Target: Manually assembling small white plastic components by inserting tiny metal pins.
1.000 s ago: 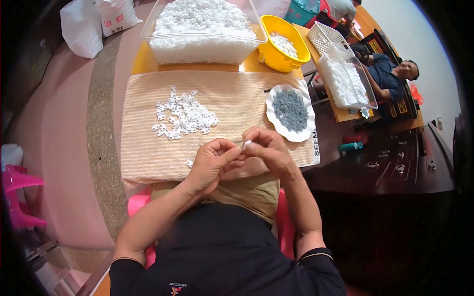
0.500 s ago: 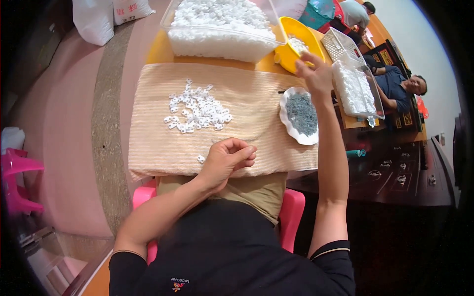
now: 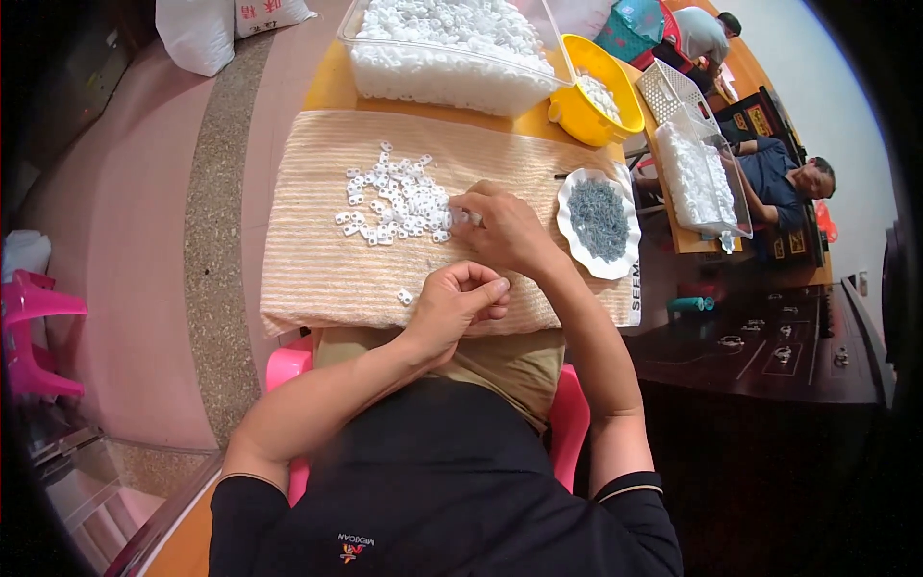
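Note:
Small white plastic pieces with dark round holes lie in a loose pile (image 3: pixel 399 200) on a striped beige towel (image 3: pixel 308 260). My right hand (image 3: pixel 514 229) is at the pile's right edge, palm down, its fingers bent and closed together. Something pale shows blurred at their tips. Nearer to me, my left hand (image 3: pixel 447 306) holds thumb and forefinger in a pinch; whatever is between them is too small to make out. One single white piece (image 3: pixel 405 297) rests just left of that hand. On the towel's right side sits a scalloped white dish (image 3: pixel 569 236) of thin grey pins (image 3: pixel 598 221).
Behind the towel stand a large clear bin (image 3: pixel 452 87) heaped with white pieces and a yellow bowl (image 3: pixel 620 125) holding some. Another filled bin (image 3: pixel 694 183) and a white basket (image 3: pixel 678 96) are at the right, beside a seated person (image 3: pixel 784 183). A pink stool (image 3: pixel 43 332) stands left.
My right hand has come down from beside the yellow bowl to the pile's right edge. My left hand keeps its pinch near the towel's front. The whole view has shifted slightly.

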Demonstrator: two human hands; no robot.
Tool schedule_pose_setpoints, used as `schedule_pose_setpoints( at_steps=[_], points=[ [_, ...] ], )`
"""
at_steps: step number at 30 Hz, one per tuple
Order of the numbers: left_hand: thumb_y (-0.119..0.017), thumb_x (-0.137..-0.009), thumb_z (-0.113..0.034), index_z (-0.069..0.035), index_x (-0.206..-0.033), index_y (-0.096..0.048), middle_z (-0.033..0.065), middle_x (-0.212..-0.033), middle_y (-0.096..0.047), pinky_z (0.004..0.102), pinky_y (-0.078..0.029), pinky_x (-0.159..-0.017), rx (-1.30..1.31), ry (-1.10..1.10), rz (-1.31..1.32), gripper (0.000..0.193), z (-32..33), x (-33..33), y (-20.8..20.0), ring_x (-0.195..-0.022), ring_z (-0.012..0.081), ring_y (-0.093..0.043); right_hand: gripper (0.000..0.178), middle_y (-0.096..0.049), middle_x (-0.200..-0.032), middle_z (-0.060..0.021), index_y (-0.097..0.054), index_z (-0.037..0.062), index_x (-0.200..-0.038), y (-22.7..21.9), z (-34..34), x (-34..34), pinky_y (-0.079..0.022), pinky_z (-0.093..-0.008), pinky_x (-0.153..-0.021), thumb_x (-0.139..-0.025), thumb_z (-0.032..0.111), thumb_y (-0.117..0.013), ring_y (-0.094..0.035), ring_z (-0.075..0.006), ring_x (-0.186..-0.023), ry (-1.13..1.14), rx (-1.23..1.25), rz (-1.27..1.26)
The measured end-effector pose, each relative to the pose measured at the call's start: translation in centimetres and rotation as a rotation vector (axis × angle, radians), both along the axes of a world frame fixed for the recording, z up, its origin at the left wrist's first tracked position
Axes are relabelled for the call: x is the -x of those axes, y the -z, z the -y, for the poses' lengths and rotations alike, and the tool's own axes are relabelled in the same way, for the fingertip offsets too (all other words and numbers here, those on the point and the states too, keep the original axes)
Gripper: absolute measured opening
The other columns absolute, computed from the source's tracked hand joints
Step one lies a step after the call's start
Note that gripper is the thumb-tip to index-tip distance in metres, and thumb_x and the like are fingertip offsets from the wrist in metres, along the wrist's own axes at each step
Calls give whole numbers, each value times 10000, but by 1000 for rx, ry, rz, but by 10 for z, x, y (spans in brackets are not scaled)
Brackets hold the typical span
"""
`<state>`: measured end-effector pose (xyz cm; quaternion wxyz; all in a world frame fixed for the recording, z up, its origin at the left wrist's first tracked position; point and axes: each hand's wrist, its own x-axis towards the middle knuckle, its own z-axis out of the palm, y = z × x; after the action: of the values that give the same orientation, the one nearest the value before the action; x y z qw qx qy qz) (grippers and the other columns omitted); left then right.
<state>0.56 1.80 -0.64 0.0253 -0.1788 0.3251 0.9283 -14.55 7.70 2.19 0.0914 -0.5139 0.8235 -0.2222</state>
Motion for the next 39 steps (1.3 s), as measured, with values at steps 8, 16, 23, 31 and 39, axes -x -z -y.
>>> schedule_pose_setpoints(
  at_steps=[8, 16, 23, 31, 39],
  points=[
    [-655, -888, -91, -35, -921, -601, 38, -851, -637, 244, -555, -697, 19, 12, -21, 84, 1, -1, 3, -766, 98, -624, 200, -638, -924, -134, -676, 49, -952, 6, -3, -6, -500, -399, -744, -797, 175, -676, -636, -326, -848, 78, 38, -88],
    [-652, -889, -91, -27, -914, -600, 53, -822, -653, 220, -540, -657, 16, -14, -3, 85, -2, 0, 4, -708, 98, -626, 227, -641, -928, -143, -676, 16, -976, 9, -14, -1, -511, -350, -675, -770, 109, -695, -656, -269, -759, 105, 99, 25],
    [-654, -886, -88, -22, -910, -605, 54, -809, -656, 217, -540, -643, 12, -23, -3, 86, -2, 0, 3, -691, 98, -627, 239, -630, -913, -144, -679, 18, -994, 10, -17, 1, -505, -345, -674, -786, 134, -696, -645, -268, -760, 106, 90, 5],
    [-655, -886, -89, -22, -910, -606, 53, -805, -656, 216, -540, -640, 28, -11, 2, 87, -2, 0, 3, -688, 98, -626, 187, -625, -875, -158, -673, 10, -941, 10, -18, 2, -487, -388, -688, -841, 167, -650, -624, -334, -784, 78, 93, -81],
    [-660, -883, -89, -17, -909, -601, 50, -811, -646, 222, -544, -645, 33, -16, -1, 96, -3, 1, 4, -701, 96, -625, 148, -621, -790, -177, -623, 9, -909, 17, -21, 4, -466, -430, -662, -886, 152, -590, -604, -375, -755, 135, 158, -106]
  ],
)
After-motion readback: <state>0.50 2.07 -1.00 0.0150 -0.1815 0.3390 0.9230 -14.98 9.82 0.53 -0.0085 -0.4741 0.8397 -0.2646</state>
